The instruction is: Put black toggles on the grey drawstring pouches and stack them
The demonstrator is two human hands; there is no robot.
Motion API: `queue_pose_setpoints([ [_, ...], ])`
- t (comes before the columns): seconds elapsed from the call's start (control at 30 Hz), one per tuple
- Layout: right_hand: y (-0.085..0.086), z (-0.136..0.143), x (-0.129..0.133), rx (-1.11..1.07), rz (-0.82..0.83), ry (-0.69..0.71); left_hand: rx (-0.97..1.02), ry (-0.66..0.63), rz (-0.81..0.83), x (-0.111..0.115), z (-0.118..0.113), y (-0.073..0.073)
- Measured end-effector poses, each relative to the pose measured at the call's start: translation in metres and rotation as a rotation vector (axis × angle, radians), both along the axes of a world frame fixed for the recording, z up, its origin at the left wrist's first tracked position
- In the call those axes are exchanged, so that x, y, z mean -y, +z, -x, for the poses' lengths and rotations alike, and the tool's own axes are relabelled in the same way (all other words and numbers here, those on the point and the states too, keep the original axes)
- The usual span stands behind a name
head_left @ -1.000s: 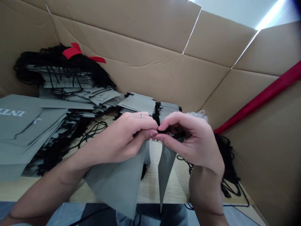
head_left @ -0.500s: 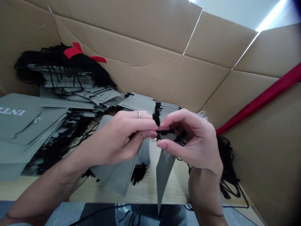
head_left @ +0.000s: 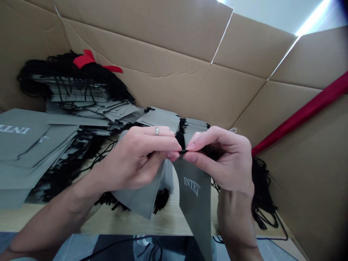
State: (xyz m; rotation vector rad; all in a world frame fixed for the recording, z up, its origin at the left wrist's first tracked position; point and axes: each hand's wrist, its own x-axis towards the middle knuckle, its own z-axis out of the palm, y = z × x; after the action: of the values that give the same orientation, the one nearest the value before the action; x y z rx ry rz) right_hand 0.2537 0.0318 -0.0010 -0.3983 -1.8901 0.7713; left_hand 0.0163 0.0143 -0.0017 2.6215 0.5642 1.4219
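Between my two hands is a short piece of black cord [head_left: 182, 152]. My left hand [head_left: 144, 156], a ring on one finger, pinches one side of it between thumb and index finger. My right hand [head_left: 223, 156] pinches the cord just beside, fingertips nearly touching the left ones. Below them hangs a grey flat piece [head_left: 195, 206] with white lettering, its top edge behind my right fingers. Another grey piece [head_left: 138, 195] is behind and below my left hand, partly covered by it.
At the left lies a fanned pile of grey lettered pieces [head_left: 24, 145] with black cord ends. Behind it, black cords [head_left: 106, 78] with a red strip [head_left: 87, 59] top a stack. More black cord [head_left: 262, 185] lies right. Cardboard walls [head_left: 163, 47] enclose the wooden tabletop [head_left: 130, 224].
My right thumb and index finger have closed on the cord next to my left fingertips. The hanging grey piece has turned to show more of its lettered face.
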Motion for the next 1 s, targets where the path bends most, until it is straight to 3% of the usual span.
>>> queue_pose_setpoints([
  [0.23,0.009,-0.004,0.002,0.100,-0.032,-0.116,-0.114,0.154,-0.230,-0.005,0.001,-0.002],
  [0.37,0.010,-0.007,0.002,0.139,-0.083,-0.241,-0.131,0.202,-0.281,-0.006,-0.001,-0.003],
  [0.5,0.009,-0.005,0.003,0.142,-0.108,-0.244,-0.116,0.220,-0.315,-0.007,-0.004,-0.005],
  [0.87,0.002,0.005,0.005,0.025,-0.200,-0.375,-0.021,0.123,-0.157,-0.004,-0.002,-0.002],
  [1.0,0.002,0.005,0.007,0.052,-0.236,-0.411,0.016,0.233,-0.126,-0.001,-0.007,-0.005],
])
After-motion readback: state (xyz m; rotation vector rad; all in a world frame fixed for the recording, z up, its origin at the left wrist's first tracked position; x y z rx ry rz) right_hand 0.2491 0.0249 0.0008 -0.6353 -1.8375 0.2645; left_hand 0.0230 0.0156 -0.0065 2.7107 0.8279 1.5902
